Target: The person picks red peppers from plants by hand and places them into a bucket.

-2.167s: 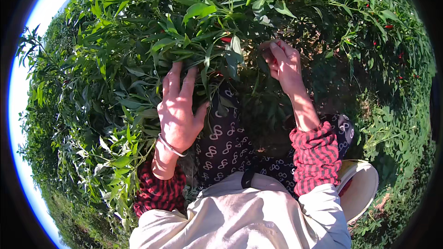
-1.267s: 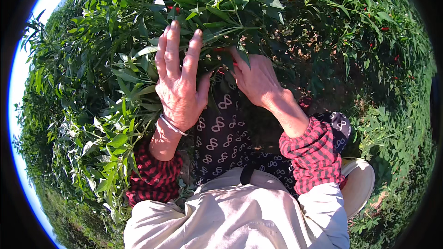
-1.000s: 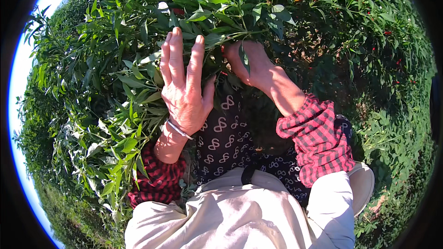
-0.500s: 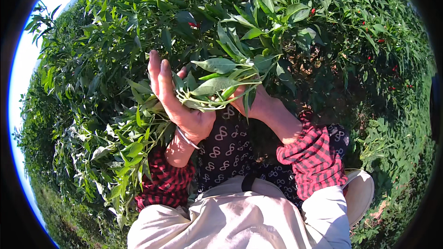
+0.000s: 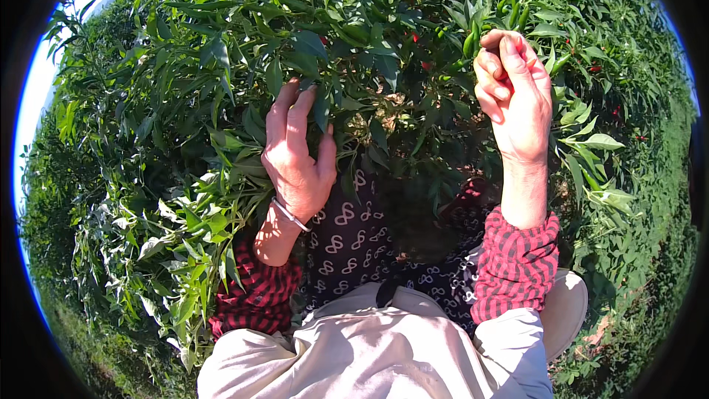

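Observation:
My left hand [image 5: 297,159], a pale bangle [image 5: 290,216] on its wrist, reaches into the pepper plants. Its fingers are stretched upward, apart from the thumb, with the tips partly behind dark green leaves [image 5: 306,48]; nothing shows in its grasp. Farther right, my right hand [image 5: 519,100] is raised with its fingers curled in toward the palm. Green chili peppers [image 5: 471,42] stand right beside its fingertips, and more green chilies [image 5: 513,15] point up just above. What the curled fingers hold, if anything, is hidden.
Dense pepper plants [image 5: 185,74] spread across the far side and left. Red chilies [image 5: 414,37] dot the foliage. A leafy branch [image 5: 591,144] sticks out right of my right forearm. Patterned dark cloth [image 5: 343,244] and pale cloth [image 5: 369,347] cover my lap and legs.
My right hand has left the leafy stems near my left hand and moved right and up, its fingers now curled. My left hand has turned and reaches among the leaves; the bent stems have sprung away.

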Tool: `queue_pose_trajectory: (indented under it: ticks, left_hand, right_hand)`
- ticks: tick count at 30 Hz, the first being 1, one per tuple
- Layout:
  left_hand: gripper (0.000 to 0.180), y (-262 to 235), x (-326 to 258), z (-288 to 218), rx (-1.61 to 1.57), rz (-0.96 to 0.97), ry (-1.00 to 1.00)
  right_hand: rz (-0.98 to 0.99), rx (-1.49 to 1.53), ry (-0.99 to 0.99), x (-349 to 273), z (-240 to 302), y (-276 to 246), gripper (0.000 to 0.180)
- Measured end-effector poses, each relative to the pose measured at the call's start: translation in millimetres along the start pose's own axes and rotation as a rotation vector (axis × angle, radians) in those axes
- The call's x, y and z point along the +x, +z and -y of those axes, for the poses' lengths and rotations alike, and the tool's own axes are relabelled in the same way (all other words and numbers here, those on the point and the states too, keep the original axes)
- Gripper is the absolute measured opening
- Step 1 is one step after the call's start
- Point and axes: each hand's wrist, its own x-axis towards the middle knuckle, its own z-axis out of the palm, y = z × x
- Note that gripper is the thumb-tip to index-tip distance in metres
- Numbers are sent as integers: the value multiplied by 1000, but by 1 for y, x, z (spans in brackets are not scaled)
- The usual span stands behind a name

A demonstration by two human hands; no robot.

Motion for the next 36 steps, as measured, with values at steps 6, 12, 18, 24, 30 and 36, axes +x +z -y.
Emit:
queue_pose_trajectory:
  ticks: [6,12,18,24,30,36]
  left_hand:
    - [47,-1,4,-10,8,50,-51]
    - [48,-1,-1,6,-33,-39,-27]
    - [46,-3,-8,0,-4,66,-80]
    - [41,-11,-16,0,59,146,-119]
    - [39,-8,-13,-6,59,206,-116]
    - [32,-8,-12,2,95,177,-1]
  right_hand:
    - [115,-860,-153,8,-30,67,21]
    - [349,-1398,-297,60,-79,95,18]
    - [612,-1659,-186,90,-109,122,12]
    - [497,-1304,-390,97,-145,110,33]
    - [534,-1551,-369,92,-143,72,27]
    - [608,-1634,-633,83,-127,46,36]
